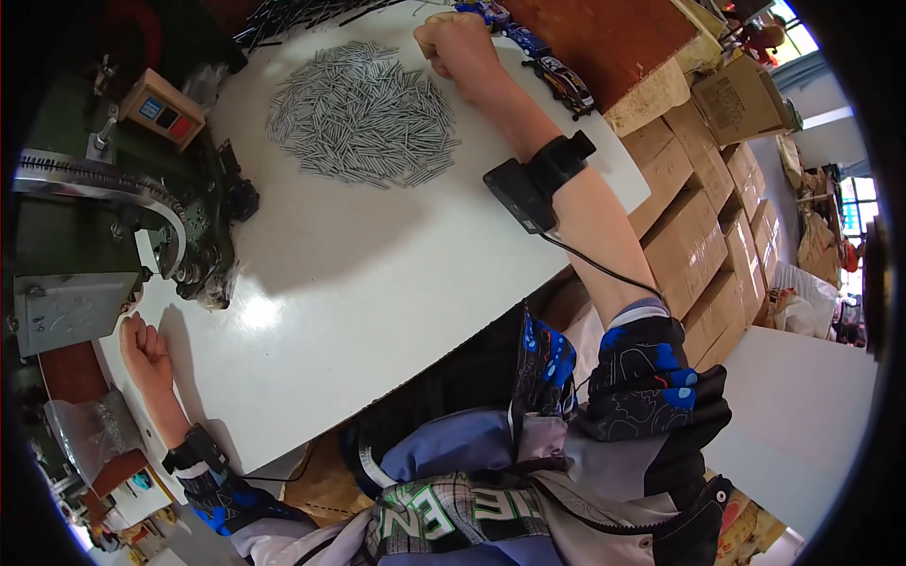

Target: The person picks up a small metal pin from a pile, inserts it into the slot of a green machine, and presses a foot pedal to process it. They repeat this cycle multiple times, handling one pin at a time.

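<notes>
A broad heap of thin grey metal pins (363,113) lies on the white tabletop (330,330). At the heap's far right edge is my right hand (458,52), its fingers curled closed on the table. Whatever it may hold is hidden inside the fist. On the left, my left hand (145,349) is closed too, raised beside the corner of a grey metal box (75,309) on the machine. Its curled fingers hide anything within. Both wrists carry black strapped devices, the right one (521,195) trailing a cable.
A dark green machine (203,226) with a curved metal track (104,174) stands along the left side. Several toy cars (562,83) line the far right table edge. Dark thin rods (302,19) lie at the back. Cardboard boxes (694,241) are stacked to the right.
</notes>
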Motion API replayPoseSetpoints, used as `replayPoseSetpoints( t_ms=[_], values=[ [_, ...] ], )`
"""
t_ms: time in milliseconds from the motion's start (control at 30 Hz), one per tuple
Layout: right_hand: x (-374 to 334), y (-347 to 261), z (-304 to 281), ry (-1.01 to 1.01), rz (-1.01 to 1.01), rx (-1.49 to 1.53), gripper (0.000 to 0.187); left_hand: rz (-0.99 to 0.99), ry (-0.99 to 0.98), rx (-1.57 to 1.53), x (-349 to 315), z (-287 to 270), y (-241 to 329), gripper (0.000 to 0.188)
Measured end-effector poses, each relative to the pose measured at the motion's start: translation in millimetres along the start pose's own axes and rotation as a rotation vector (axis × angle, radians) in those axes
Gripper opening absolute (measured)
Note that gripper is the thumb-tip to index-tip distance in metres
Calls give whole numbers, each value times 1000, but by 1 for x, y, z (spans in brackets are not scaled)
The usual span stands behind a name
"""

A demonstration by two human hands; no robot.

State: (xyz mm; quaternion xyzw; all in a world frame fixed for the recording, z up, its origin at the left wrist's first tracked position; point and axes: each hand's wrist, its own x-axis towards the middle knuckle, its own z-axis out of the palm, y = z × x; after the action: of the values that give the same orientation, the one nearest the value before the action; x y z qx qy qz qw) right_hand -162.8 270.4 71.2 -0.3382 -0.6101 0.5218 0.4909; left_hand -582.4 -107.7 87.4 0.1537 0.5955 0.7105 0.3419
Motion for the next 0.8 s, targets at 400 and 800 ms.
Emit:
replayPoseSetpoints(
  t_ms=[400, 800],
  values=[
    [-7, -7, 9, 7, -7, 40, 32, 1, 5, -38, -2, 5, -1, 30],
    [-6, -8, 5, 23, 20, 66, 34, 19, -26, -39, -2, 4, -3, 27]
  ],
)
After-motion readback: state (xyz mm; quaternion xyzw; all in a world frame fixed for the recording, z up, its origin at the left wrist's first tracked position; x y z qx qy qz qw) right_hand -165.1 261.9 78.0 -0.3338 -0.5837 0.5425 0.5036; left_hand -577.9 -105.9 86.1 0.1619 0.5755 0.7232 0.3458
